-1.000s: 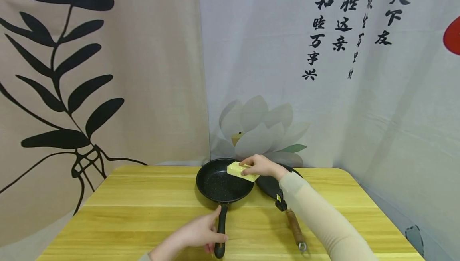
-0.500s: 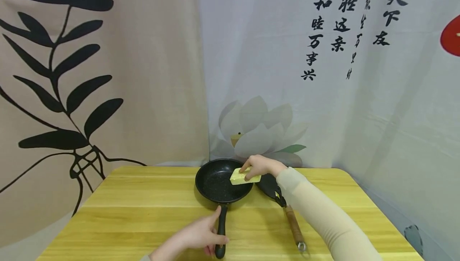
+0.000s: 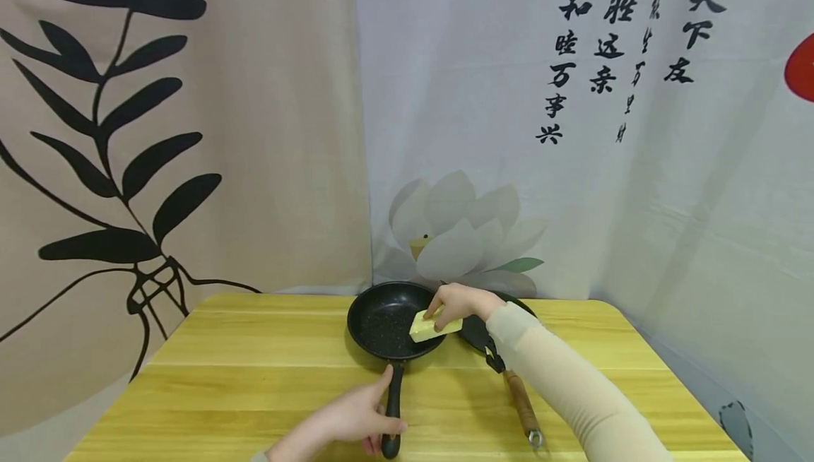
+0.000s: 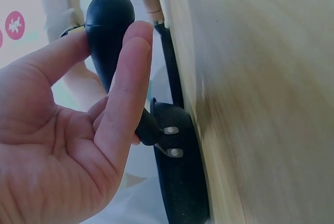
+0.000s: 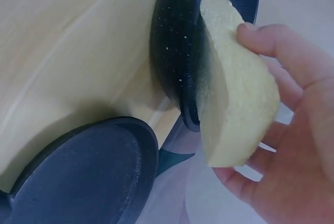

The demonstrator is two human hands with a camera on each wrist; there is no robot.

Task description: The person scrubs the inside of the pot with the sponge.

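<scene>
A black speckled frying pan [image 3: 384,324] sits at the back middle of the table, its black handle [image 3: 393,398] pointing toward me. My left hand [image 3: 362,409] grips that handle; in the left wrist view, the handle [image 4: 104,41] runs between thumb and fingers. Over the pan's right side, my right hand [image 3: 459,301] pinches a pale yellow sponge [image 3: 432,326]. Seen from the right wrist, the sponge [image 5: 237,88] is a thick block overlapping the pan's rim [image 5: 193,114], with the thumb on one face and the fingers behind it.
Right of the frying pan lies a second, shallower black pan [image 3: 473,331], partly hidden by my right arm. Its wooden handle [image 3: 521,402] with a metal ring points forward on the wooden table [image 3: 254,363]. A printed cloth [image 3: 286,130] hangs behind the table.
My right hand and the sponge have moved down along the pan's right side, toward me, and the sponge's tilt has changed. The left hand stays on the handle.
</scene>
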